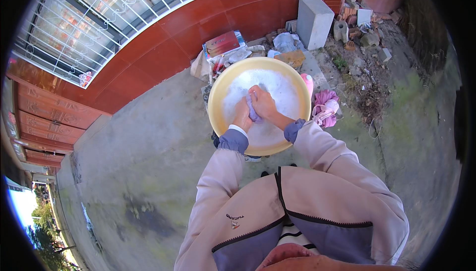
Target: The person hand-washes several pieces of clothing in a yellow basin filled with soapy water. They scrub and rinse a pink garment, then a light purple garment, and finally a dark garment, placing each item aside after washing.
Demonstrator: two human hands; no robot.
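A round yellow plastic basin (217, 120) stands before me, filled with water under white suds (284, 85). Over its middle, both my hands grip one wet, lavender cloth (253, 112) bunched between them. My left hand (242, 114) presses it from the left. From the right, my right hand (263, 101) wraps its fingers around the cloth's upper part. Some of the cloth is hidden by my fingers, and its lower end hangs close to the foam. I cannot tell what lies under the suds.
Right of the basin stand a pink bottle (307, 82) and a pile of pink and white fabric (325, 108). Behind it lie a red box (222, 43), rubble and a brick (291, 58). A grey concrete block (315, 23) leans near the red tiled wall (163, 44).
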